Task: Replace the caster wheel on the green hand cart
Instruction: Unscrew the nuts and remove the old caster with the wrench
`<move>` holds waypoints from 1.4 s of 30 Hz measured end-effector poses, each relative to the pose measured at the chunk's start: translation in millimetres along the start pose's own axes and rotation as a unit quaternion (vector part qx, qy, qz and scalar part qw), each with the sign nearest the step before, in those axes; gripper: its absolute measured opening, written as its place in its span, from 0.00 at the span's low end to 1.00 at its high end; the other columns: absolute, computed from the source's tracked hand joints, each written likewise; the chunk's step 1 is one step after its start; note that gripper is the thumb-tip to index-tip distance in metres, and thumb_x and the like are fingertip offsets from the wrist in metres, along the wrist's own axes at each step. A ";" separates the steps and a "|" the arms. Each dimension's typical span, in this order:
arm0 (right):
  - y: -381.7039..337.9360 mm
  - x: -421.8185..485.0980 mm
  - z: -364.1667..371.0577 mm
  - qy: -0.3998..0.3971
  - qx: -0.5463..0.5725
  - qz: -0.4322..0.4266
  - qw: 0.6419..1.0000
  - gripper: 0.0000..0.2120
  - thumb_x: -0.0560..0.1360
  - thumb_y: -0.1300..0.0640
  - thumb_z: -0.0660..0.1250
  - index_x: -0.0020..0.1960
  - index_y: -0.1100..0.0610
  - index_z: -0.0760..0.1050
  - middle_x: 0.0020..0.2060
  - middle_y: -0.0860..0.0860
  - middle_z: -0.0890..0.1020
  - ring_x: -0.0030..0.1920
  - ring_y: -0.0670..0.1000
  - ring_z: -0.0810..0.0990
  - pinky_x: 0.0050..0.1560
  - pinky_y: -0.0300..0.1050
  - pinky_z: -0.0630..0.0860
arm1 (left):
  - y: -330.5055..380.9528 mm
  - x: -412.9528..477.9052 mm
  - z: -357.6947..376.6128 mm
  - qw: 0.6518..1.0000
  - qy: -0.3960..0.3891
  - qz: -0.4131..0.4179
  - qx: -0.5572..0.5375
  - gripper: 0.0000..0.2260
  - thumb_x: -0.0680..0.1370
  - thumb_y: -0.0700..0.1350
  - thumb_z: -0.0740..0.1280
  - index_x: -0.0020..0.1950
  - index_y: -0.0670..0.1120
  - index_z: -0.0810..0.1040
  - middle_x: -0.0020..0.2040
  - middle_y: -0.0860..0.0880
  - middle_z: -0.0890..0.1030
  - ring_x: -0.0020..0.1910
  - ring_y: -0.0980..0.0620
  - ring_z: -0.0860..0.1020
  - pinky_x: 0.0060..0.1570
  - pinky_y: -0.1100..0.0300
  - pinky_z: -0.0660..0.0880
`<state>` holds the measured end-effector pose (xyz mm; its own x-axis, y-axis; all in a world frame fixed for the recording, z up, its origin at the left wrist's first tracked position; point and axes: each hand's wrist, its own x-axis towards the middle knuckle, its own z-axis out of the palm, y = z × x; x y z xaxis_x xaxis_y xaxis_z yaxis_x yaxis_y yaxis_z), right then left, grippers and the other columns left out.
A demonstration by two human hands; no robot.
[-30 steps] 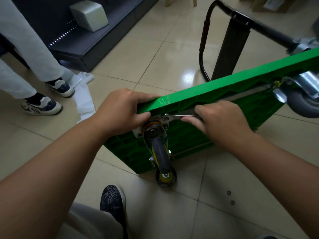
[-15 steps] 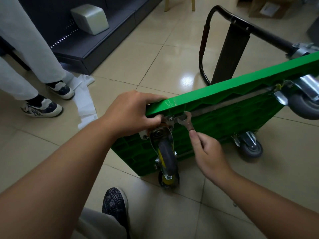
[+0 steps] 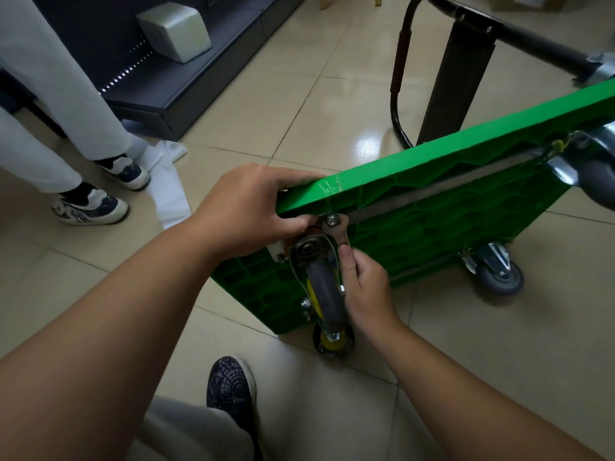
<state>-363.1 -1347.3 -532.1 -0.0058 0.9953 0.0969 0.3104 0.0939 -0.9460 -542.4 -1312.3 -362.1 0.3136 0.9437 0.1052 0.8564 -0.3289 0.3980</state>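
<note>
Caster: mounted at the near upper corner of the cart, on its underside. Steel fork, grey tread, yellow hub. Judged rigid and fairly heavy for its bulk, free to swivel, so apt to flop once unbolted. Best taken by fork or mounting plate, not by the rolling tread.

Nut: on the plate, just above the fork.

Wrench: head seated on the nut, shank running down beside the fork. Loosening or tightening: cannot tell.

Cart: tipped on edge on the floor, ribbed underside toward the wearer. Judged stiff plastic, prone to toppling. Best steadied along the upper rim.

Left hand: clamped over the upper corner of the cart, fingers curled across the rim, thumb down by the plate.

Right hand: closed in a pinch on the wrench shank, close against the fork. Touching it or not: cannot tell.

Hands near each other, not joined.

Lower caster: on the floor under the cart's bottom edge.

Far caster: at the upper rim, right.

Handle: black tube behind the cart.
</note>
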 end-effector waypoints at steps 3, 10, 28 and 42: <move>3.1 5.7 2.2 -0.011 -0.010 0.006 1.000 0.35 0.77 0.31 0.50 0.40 0.62 0.75 0.27 0.52 0.71 0.27 0.45 0.67 0.28 0.42 0.62 | -0.3 0.4 0.0 1.000 0.001 0.003 0.001 0.26 0.74 0.51 0.75 0.71 0.63 0.76 0.51 0.52 0.87 0.46 0.49 0.84 0.46 0.49 0.80; 1.6 27.0 -30.7 -0.012 -0.185 -0.051 0.981 0.30 0.77 0.28 0.48 0.35 0.53 0.67 0.24 0.47 0.68 0.27 0.52 0.70 0.26 0.43 0.60 | -1.1 1.4 0.1 1.000 0.003 0.005 -0.001 0.26 0.74 0.51 0.75 0.71 0.64 0.75 0.52 0.53 0.87 0.47 0.49 0.84 0.47 0.49 0.80; -22.4 51.7 -83.0 -0.054 -0.380 -0.202 0.901 0.33 0.77 0.31 0.48 0.38 0.56 0.76 0.27 0.52 0.75 0.28 0.57 0.72 0.32 0.44 0.62 | -7.6 1.3 2.0 0.999 0.023 0.031 0.017 0.26 0.74 0.53 0.76 0.71 0.62 0.77 0.51 0.55 0.87 0.41 0.54 0.82 0.42 0.55 0.78; -98.2 80.7 -123.8 -0.043 -0.538 -0.295 0.788 0.34 0.73 0.26 0.52 0.33 0.54 0.76 0.23 0.49 0.67 0.27 0.53 0.70 0.32 0.44 0.66 | -8.9 3.5 3.8 0.998 0.027 0.036 0.039 0.26 0.74 0.52 0.75 0.71 0.62 0.77 0.50 0.55 0.87 0.40 0.55 0.78 0.40 0.60 0.68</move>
<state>-276.4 -1279.2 -393.0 -0.5017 0.7881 0.3566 0.8557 0.5127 0.0708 -547.4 -1306.1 -368.8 0.3540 0.9175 0.1812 0.8627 -0.3951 0.3156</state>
